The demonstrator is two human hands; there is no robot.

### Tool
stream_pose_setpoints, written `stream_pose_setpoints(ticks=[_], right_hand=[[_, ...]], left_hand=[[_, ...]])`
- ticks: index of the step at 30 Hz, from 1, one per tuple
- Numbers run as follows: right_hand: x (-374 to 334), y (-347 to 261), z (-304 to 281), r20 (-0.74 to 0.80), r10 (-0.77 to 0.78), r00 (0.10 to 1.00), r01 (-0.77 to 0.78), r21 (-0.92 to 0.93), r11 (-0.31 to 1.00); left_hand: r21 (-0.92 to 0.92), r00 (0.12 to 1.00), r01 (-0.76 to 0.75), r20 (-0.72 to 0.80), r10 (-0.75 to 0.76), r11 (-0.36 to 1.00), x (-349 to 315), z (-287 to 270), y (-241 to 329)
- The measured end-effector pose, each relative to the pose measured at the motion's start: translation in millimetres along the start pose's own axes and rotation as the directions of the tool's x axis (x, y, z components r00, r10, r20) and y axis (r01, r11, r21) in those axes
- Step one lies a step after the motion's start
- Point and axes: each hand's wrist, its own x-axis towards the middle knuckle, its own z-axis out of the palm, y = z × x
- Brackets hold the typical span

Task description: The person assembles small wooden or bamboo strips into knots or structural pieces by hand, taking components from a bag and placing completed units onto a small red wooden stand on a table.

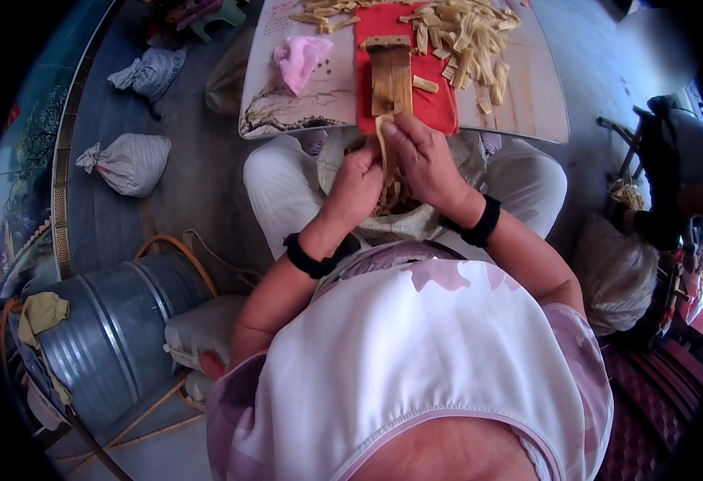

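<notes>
"White apron lies nearest us, across the wearer's chest. What do we find in the hands?"

"We find one strip: long, narrow, curved, yellow-brown, with a paler edge. Position: just above an open sack between the knees, its far end beside the near end of a flat wooden piece. The right hand pinches it near the far end, thumb uppermost; the left hand is closed on it from the other side, fingertips partly hidden."

"How do we specify the surface?"

"We note a pale bench with a dark branch pattern at its near left corner. A red cloth runs along it beneath the wooden piece, which has a crossbar at its far end. We log a heap of yellowish strips on the right and a crumpled pink cloth on the left."

"And the room?"

"We list a grey floor, two tied pale bags and a ribbed metal drum at left, and a bulging plastic bag at right."

"Any legible writing?"

"We see small reddish marks at the bench's far left, too small for us to read."
</notes>
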Motion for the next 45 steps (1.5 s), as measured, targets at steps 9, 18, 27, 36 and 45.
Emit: stream_pose_setpoints(ticks=[9,18,27,36,45], right_hand=[[-7.4,-99.4,-13.2,0.224,0.157,0.962,-0.272,0.713,0.646],[-8.9,-54.0,-11.8,0.162,0.097,0.982,-0.143,0.303,0.942],[-8.0,-44.5,-29.7,0.106,-0.001,0.994,-0.003,0.033,0.999],[-3.8,-40.5,-37.0,0.32,0.109,0.941,-0.236,0.393,0.889],[1.9,-25.3,-28.9,0.195,0.266,0.944,-0.329,0.585,0.741]], left_hand=[[0.665,0.573,-0.575,-0.087,0.815,0.476,-34.2,14.3,122.0],[0.669,0.738,-0.425,-0.135,0.662,0.61,-11.7,0.3,75.8],[-0.472,0.998,-0.026,-0.056,-0.001,0.881,-9.9,6.7,70.4],[-0.207,0.951,-0.191,-0.28,0.128,0.96,-4.1,17.8,51.4],[-0.058,0.926,-0.136,-0.362,0.106,0.989,2.3,23.0,72.9]])
